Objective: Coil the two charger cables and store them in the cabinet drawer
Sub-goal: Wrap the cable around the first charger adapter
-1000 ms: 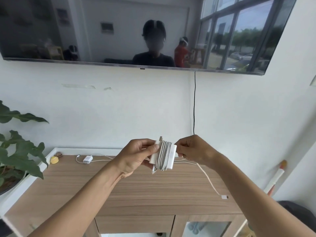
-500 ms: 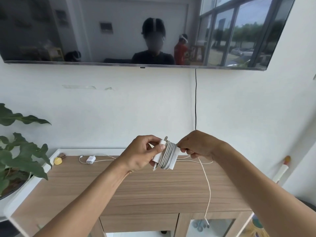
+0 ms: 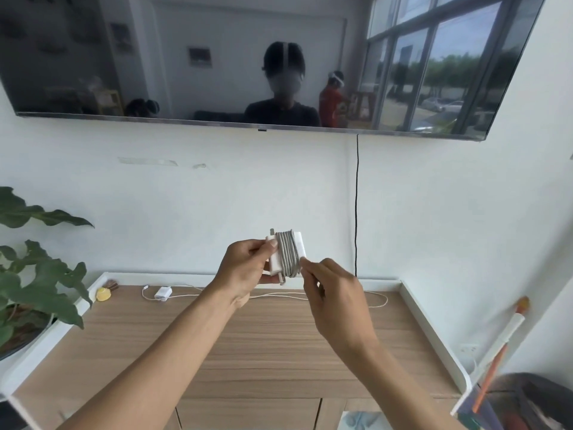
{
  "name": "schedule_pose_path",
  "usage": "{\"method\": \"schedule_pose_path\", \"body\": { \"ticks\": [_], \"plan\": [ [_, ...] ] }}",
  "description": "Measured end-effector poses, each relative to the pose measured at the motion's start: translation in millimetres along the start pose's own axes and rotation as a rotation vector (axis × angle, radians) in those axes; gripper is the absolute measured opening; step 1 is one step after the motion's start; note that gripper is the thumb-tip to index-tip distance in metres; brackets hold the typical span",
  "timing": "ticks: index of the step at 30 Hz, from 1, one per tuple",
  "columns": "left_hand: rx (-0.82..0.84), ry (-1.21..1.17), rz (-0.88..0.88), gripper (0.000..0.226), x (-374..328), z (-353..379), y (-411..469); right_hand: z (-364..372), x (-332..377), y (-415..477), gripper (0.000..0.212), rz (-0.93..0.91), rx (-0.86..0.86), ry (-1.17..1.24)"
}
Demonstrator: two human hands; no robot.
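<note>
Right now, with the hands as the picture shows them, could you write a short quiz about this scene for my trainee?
1. True or false: the left hand holds the white charger adapter, and its cable is wound around it.
2. Where does the second charger lie? A) on the wooden cabinet top B) in an open drawer C) on the floor
3. Fill in: the ___ hand pinches the cable's end beside the coil.
Key: 1 true; 2 A; 3 right hand.
</note>
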State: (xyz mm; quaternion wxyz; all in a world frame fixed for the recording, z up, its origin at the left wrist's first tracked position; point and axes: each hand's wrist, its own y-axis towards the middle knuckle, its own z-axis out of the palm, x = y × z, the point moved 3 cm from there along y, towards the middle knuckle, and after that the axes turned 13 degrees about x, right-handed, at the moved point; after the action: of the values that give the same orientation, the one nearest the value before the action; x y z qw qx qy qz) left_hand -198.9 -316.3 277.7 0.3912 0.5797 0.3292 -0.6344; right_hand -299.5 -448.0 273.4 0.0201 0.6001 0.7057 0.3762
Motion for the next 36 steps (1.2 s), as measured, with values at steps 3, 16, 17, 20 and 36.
{"method": "schedule_pose_path", "body": {
  "ticks": [3,16,17,20,36],
  "plan": [
    [-0.016,-0.084,-0.019,0.026,0,-3,-1,10,-4,-12,0.021,-0.011,-0.057,0.059],
    [0.147,-0.267,0.050,0.027,-4,9,-16,15,-12,-21,0.012,0.108,-0.103,0.434],
    [0.184,-0.264,0.053,0.028,-5,10,-17,14,-15,-20,0.012,0.119,-0.092,0.459],
    [0.311,-0.279,0.058,0.029,-5,11,-23,8,-19,-16,0.021,0.109,-0.009,0.477],
    [0.425,0.114,0.041,0.037,26,-2,-34,-32,-23,22,0.032,0.418,0.543,0.270]
  ]
}}
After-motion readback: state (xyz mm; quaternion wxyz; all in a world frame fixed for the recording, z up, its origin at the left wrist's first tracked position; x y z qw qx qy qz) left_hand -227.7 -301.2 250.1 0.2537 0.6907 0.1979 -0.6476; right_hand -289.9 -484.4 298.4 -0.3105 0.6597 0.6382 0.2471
